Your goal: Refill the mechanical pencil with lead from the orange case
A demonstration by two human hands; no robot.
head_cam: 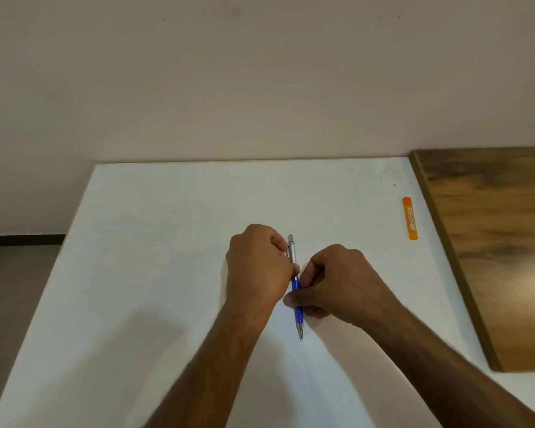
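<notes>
A mechanical pencil [292,253] with a silver upper barrel and a blue grip is held over the middle of the white table [167,242], tip toward me. My left hand [257,267] grips the silver upper part with curled fingers. My right hand [340,282] pinches the blue grip section between thumb and fingers. The orange lead case [410,218] lies flat near the table's right edge, well apart from both hands.
A brown wooden board [491,242] adjoins the table on the right. A plain beige wall stands behind the table's far edge. Floor shows past the left edge.
</notes>
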